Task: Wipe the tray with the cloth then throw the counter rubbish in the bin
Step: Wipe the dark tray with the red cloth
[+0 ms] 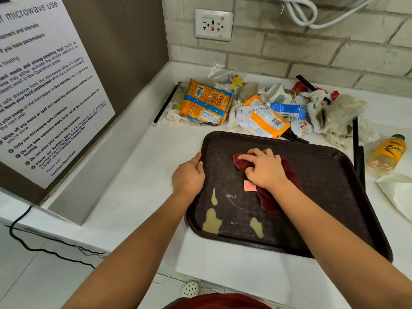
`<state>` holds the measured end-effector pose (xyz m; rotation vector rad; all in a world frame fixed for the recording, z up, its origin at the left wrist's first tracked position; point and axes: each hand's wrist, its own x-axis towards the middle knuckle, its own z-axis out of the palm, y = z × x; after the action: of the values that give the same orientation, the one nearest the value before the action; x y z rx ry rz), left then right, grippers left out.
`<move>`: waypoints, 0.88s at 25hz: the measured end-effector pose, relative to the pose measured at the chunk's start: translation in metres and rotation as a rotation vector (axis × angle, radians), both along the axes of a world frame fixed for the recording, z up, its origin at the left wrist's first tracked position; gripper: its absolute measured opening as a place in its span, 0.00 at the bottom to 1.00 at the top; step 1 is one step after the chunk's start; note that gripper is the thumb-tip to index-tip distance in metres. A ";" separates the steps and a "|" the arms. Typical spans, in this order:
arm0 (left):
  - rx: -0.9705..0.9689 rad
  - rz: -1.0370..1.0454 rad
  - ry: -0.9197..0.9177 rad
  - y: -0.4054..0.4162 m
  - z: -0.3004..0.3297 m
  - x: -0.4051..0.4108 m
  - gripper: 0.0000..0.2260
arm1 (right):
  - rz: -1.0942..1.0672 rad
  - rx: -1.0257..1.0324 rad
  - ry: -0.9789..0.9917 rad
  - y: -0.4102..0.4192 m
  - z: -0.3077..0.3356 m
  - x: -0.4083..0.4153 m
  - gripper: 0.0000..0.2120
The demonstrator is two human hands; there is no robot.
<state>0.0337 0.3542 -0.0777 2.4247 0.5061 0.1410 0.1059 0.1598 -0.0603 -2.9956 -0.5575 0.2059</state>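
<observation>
A dark brown tray [330, 175] lies on the white counter, smeared with pale yellowish spills [211, 221] near its front left. My right hand [263, 167] presses down on a dark red cloth [266, 197] with curled fingers in the tray's left middle. A small pink tag [249, 185] shows at the cloth's edge. My left hand [189, 175] grips the tray's left rim. Behind the tray sits a heap of rubbish [256, 108]: orange snack wrappers, crumpled tissues, plastic bags and black straws. No bin is in view.
An orange drink bottle [386, 153] lies to the right of the tray, beside a white paper bag [399, 192]. A panel with a microwave notice [44, 85] stands at the left. A wall socket [213, 24] is on the brick wall. The counter's front edge is near me.
</observation>
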 end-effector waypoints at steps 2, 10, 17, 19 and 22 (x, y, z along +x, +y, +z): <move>0.017 0.012 -0.002 0.000 -0.002 -0.001 0.18 | -0.014 0.001 0.004 0.011 -0.003 -0.004 0.23; 0.027 0.028 -0.003 0.006 -0.002 0.002 0.18 | 0.318 0.178 0.220 0.022 0.008 -0.030 0.21; -0.016 0.018 -0.001 0.009 -0.001 0.005 0.18 | 0.120 -0.044 0.050 -0.045 0.003 -0.038 0.21; -0.016 -0.033 0.060 0.011 -0.001 0.005 0.19 | 0.023 -0.096 0.026 -0.052 -0.003 -0.037 0.21; 0.017 -0.160 0.206 0.016 0.004 -0.003 0.21 | -0.018 -0.078 -0.013 -0.048 -0.006 -0.034 0.21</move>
<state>0.0307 0.3700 -0.0734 2.4984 0.3998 -0.1748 0.0717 0.1117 -0.0665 -3.0788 -0.5360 0.2112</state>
